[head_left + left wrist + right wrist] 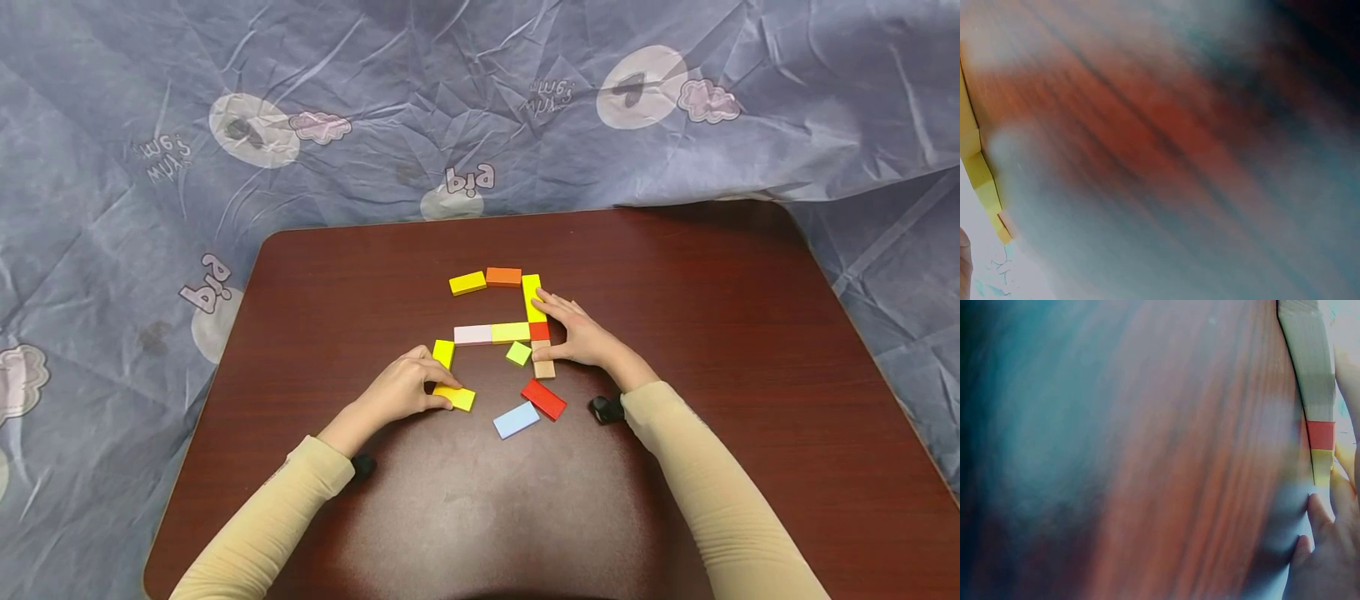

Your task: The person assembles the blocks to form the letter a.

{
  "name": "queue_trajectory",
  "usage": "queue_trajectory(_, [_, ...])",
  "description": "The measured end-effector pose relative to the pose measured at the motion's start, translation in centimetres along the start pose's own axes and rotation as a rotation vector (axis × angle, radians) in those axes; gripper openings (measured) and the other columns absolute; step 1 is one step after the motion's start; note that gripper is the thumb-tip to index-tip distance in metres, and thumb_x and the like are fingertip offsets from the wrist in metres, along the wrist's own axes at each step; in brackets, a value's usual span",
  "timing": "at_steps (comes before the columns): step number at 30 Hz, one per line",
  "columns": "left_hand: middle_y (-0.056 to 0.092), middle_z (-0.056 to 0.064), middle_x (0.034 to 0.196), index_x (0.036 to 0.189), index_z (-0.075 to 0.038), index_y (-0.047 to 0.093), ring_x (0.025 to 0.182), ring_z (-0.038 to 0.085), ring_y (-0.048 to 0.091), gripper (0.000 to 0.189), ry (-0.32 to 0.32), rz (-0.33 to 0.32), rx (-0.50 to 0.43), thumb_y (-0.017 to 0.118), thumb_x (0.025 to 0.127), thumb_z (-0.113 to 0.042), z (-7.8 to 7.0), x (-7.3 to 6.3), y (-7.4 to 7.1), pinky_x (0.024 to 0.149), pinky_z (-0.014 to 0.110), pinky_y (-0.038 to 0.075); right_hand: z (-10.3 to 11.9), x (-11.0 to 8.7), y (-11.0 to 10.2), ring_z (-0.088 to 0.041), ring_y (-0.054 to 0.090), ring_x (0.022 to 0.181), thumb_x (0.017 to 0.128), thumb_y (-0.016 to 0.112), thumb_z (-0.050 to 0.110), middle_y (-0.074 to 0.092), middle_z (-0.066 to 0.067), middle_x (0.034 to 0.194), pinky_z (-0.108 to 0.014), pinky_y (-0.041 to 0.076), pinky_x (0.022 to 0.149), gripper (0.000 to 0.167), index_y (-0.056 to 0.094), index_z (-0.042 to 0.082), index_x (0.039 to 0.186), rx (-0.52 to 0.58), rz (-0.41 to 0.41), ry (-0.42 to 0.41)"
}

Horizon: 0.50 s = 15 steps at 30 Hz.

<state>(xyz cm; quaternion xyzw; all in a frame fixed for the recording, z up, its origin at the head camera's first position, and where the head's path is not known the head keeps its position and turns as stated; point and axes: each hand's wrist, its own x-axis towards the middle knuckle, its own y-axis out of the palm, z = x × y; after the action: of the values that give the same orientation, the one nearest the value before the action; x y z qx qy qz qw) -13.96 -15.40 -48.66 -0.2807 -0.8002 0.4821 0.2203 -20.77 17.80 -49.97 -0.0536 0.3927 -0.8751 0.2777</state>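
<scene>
Between thumb and fingers, my left hand point(402, 386) pinches a flat yellow block point(462, 400) on the table. A second yellow block point(443, 353) lies against it, just beyond. My right hand point(588, 340) is spread along a column of blocks: its fingertips touch a long yellow block point(531, 287), and its thumb rests by a wooden block point(543, 369). A red square point(539, 332) sits in that column. From it a yellow block point(510, 332) and a pale pink block point(472, 335) run leftward. The right wrist view shows the wooden piece point(1310, 362) edge-on.
Beyond the row lie a yellow block point(468, 283) and an orange block point(504, 277). A lime square point(518, 353) sits inside the corner. Nearer are a red block point(544, 399) and a light blue block point(516, 420). A patterned grey-blue cloth point(375, 100) hangs behind the brown table point(675, 275).
</scene>
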Motion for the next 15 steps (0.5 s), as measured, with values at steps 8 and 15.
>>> queue_trajectory(8, [0.076,-0.011,0.100,0.104,-0.022,0.079,0.082,0.009,0.046,0.033,0.003,-0.021,-0.004,0.088,0.073,-0.029,-0.4,0.1,-0.2,0.071,0.023,0.041,-0.2,0.2,0.1,-0.032,0.012,0.152,0.079,0.083,0.035,0.013,-0.007,0.166,-0.052,0.002,0.123,0.096,0.030,0.010,0.155,-0.005,0.001,0.005])
queue_trajectory(15, [0.075,-0.011,0.101,0.104,-0.020,0.078,0.085,0.009,0.051,0.033,0.044,-0.041,-0.027,0.087,0.074,-0.030,-2.0,0.8,-0.1,0.074,0.023,0.042,-0.3,0.1,0.3,-0.031,0.012,0.152,0.079,0.082,0.036,0.012,-0.006,0.166,-0.053,0.002,0.122,0.095,0.030,0.009,0.155,-0.003,0.001,0.009])
